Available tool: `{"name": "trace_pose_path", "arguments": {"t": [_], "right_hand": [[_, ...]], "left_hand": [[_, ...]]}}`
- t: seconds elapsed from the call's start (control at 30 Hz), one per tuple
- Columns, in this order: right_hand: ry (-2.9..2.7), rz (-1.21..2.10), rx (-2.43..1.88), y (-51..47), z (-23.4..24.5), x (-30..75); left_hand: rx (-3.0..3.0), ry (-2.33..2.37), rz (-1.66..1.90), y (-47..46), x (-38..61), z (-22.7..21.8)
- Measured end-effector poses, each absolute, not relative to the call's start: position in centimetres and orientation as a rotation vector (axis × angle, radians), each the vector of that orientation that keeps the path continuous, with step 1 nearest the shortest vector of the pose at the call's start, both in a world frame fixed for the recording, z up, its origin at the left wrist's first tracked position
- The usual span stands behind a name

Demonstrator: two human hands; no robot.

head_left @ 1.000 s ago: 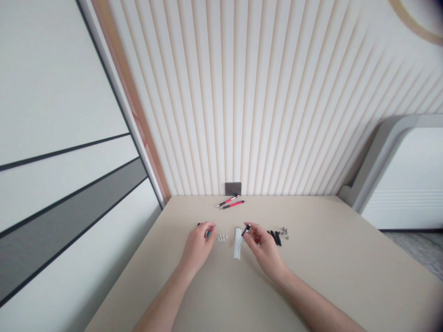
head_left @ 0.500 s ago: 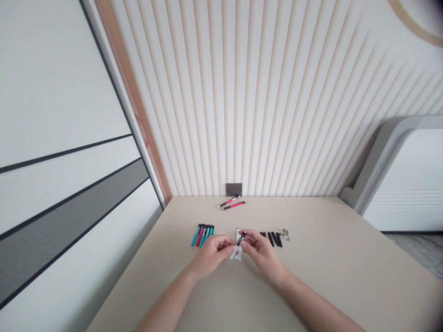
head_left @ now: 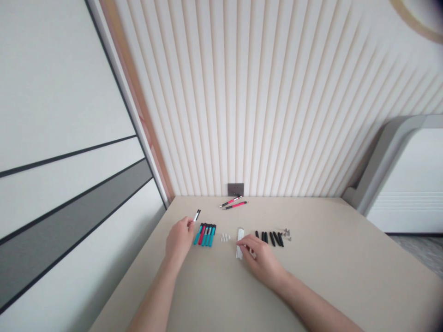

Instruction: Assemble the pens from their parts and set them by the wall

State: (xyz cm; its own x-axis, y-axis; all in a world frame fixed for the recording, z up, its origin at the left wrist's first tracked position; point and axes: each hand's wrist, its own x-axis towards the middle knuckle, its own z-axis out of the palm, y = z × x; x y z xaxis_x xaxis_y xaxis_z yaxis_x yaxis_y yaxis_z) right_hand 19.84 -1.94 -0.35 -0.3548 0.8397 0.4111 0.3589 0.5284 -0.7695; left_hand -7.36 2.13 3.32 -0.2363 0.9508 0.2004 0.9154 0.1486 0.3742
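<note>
On the beige table [head_left: 332,267] pen parts lie in a row. My left hand [head_left: 180,240] is closed on a thin white tube with a black tip [head_left: 196,216], held up just left of the teal and red pen barrels [head_left: 205,234]. My right hand [head_left: 261,258] rests on the table with its fingertips pinched at the bundle of white tubes [head_left: 239,240]. Small white caps [head_left: 225,237] lie between the barrels and the tubes. Several black grip pieces [head_left: 270,238] lie to the right of my right hand.
Two finished red and black pens [head_left: 234,203] lie near the back edge by a dark wall socket [head_left: 235,189]. Small metal bits [head_left: 286,234] sit right of the black pieces. A ribbed wall stands behind; a white unit [head_left: 404,184] stands at the right.
My hands met over the white tubes, then parted. My left hand carried the black-tipped tube left past the coloured barrels. My right hand dropped onto the white tube bundle.
</note>
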Motion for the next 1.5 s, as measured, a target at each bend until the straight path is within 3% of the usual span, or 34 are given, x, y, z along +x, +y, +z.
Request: {"name": "trace_pose_path", "arguments": {"t": [0.3, 0.67, 0.83, 1.1, 1.5], "right_hand": [[-2.083, 0.64, -0.93, -2.1, -0.2, 19.8], [-2.101, 0.502, -1.045, -0.7, -0.1, 19.8], [-2.328, 0.203, -1.355, 4.5, 1.2, 20.0], [-2.389, 0.029, -1.579, 13.6, 0.4, 19.0], [-2.487, -0.115, -1.565, 13.7, -0.1, 19.1]], "left_hand": [[1.918, 2.408, 0.229, 2.0, -7.7, 2.5], [1.931, 2.381, 0.239, 1.8, -7.6, 2.5], [1.942, 2.337, 0.249, 2.0, -8.0, 2.2], [1.948, 2.29, 0.261, 2.3, -8.5, 1.8], [1.923, 2.333, 0.234, 2.3, -8.3, 1.5]]}}
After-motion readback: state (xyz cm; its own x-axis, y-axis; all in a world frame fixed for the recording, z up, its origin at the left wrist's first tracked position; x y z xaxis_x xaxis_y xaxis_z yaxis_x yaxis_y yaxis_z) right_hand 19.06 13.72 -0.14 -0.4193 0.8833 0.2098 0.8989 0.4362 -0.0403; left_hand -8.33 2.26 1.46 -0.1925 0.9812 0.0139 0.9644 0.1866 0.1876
